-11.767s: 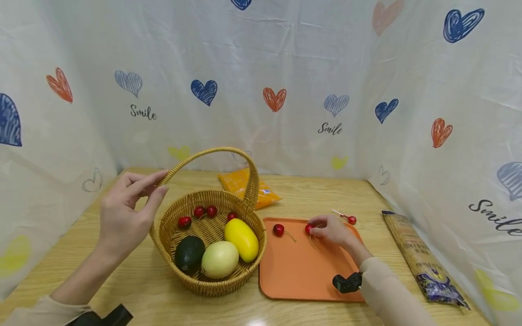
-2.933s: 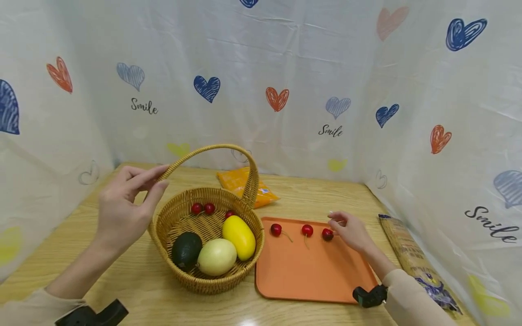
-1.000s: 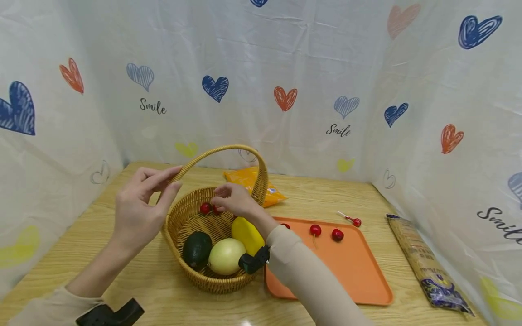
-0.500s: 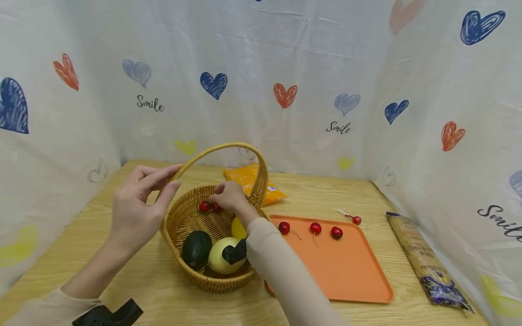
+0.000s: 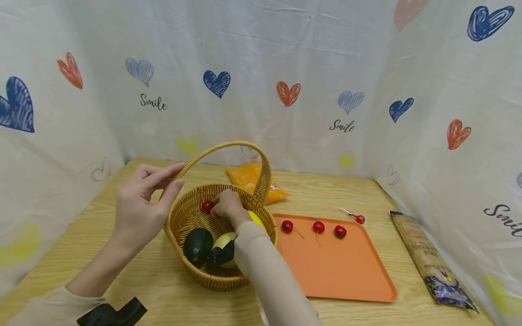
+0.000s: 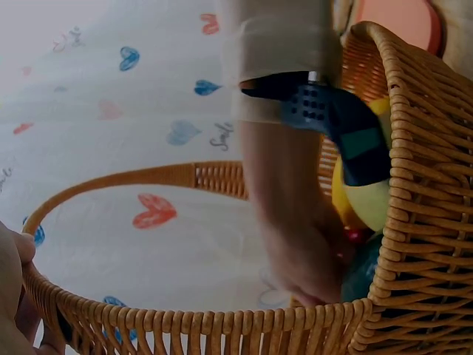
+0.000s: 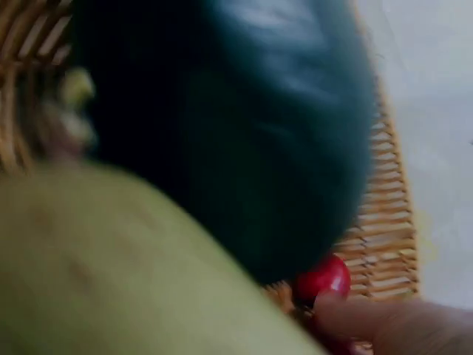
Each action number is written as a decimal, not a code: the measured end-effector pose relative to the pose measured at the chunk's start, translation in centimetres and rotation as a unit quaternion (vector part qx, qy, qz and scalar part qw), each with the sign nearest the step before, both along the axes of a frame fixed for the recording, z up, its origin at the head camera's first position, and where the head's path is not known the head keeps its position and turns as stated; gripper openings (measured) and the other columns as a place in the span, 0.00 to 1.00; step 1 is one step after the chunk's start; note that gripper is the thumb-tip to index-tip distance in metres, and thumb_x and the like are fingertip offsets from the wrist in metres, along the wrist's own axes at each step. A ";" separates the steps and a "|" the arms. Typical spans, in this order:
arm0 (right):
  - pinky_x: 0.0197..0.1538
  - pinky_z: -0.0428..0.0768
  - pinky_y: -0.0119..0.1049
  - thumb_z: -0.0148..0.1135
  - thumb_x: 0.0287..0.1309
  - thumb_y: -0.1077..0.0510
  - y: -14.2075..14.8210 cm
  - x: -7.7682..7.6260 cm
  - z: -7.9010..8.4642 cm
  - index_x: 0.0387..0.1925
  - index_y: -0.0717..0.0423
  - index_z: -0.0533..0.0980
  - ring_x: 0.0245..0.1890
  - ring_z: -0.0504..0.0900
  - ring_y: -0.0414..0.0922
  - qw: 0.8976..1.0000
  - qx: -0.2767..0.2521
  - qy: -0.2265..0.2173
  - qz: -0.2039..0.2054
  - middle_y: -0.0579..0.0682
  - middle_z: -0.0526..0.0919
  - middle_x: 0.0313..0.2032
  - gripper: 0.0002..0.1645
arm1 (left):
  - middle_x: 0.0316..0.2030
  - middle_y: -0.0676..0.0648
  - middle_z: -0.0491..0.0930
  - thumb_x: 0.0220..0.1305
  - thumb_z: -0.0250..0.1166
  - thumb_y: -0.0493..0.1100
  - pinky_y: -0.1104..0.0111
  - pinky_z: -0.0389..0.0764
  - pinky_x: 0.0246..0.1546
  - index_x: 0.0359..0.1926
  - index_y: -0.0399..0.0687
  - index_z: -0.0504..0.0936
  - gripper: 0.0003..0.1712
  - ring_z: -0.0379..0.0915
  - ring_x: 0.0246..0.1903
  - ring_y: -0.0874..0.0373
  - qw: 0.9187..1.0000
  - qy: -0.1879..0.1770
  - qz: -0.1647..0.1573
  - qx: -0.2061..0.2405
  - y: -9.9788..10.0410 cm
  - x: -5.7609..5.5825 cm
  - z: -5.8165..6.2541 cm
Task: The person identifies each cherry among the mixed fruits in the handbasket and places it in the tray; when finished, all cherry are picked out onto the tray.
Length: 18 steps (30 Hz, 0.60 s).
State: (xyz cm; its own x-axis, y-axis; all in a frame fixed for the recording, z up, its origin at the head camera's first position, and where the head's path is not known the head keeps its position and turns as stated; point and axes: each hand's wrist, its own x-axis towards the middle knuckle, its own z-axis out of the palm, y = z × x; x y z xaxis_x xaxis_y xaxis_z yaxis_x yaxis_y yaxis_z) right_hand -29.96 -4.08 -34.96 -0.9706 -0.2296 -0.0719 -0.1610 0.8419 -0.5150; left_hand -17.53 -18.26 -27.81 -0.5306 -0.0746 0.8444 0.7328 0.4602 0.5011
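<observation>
Cherries (image 5: pixel 207 206) in basket (image 5: pixel 220 284), centre-left of frame, look mid-pickup: left grip (image 5: pixel 140 203) pinches handle (image 5: pixel 233 143), right grip (image 5: pixel 229 206) among them, closure unclear; next move calls for secure pinch before lifting.

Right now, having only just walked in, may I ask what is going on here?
A person's left grip pinches the handle of a wicker basket, while the right grip reaches down inside, close to a cherry; whether it holds anything is hidden. A dark green fruit and a pale fruit lie there too. Three more cherries rest on the orange tray alongside.
</observation>
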 end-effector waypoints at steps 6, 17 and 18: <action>0.43 0.78 0.31 0.72 0.47 0.60 0.2 -0.1 -0.9 0.37 0.52 0.85 0.52 0.74 0.50 0.999 0.019 0.026 0.000 0.45 0.83 0.36 0.11 | 0.32 0.47 0.72 0.50 0.67 0.22 0.83 0.76 0.40 0.46 0.35 0.83 0.20 0.72 0.33 0.68 1.000 -0.001 0.001 -0.002 0.3 -0.1 -0.1; 0.41 0.78 0.31 0.70 0.53 0.56 3.4 1.5 3.6 0.42 0.53 0.80 0.42 0.77 0.44 0.993 -0.070 0.007 0.090 0.47 0.80 0.41 0.14 | 0.32 0.46 0.71 0.49 0.66 0.20 0.84 0.75 0.39 0.46 0.33 0.83 0.20 0.71 0.33 0.69 1.000 0.003 -0.001 0.000 0.1 -0.1 -0.3; 0.42 0.78 0.32 0.69 0.53 0.56 4.0 1.7 4.0 0.44 0.52 0.80 0.44 0.77 0.44 0.991 -0.070 0.007 0.110 0.47 0.80 0.43 0.15 | 0.32 0.46 0.71 0.49 0.66 0.19 0.84 0.75 0.39 0.45 0.32 0.83 0.20 0.72 0.33 0.68 1.000 0.004 -0.004 0.000 0.1 -0.2 -0.2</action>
State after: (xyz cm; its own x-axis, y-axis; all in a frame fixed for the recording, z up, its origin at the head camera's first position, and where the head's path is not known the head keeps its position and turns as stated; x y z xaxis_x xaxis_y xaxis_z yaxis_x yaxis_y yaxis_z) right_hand -28.24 -0.03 -30.96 -0.8963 -0.4433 -0.0115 -0.3411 0.7059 -0.6208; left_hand -17.69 -18.20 -28.04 -0.5247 -0.0704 0.8484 0.7404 0.4540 0.4956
